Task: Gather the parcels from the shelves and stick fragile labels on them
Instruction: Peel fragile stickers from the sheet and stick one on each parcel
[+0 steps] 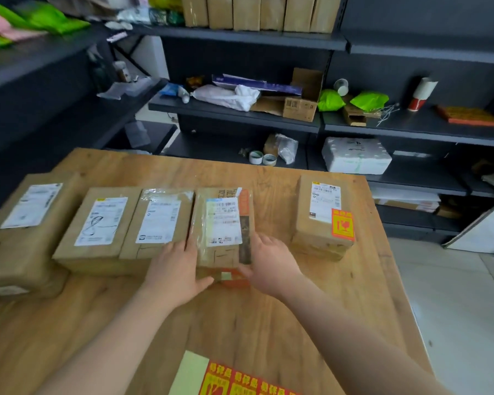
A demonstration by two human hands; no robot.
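Several brown cardboard parcels lie in a row on the wooden table. My left hand and my right hand grip the near end of the middle parcel from both sides. That parcel is wrapped in clear tape and carries a white shipping label. To its right stands a parcel with an orange fragile label stuck on its near corner. Three unlabelled parcels lie to the left. A sheet of orange fragile labels rests at the table's near edge.
Dark metal shelves run behind and to the left of the table, holding boxes, green bags, tape rolls and a white foam box. More cardboard parcels stand on the top shelf. Pale floor lies to the right.
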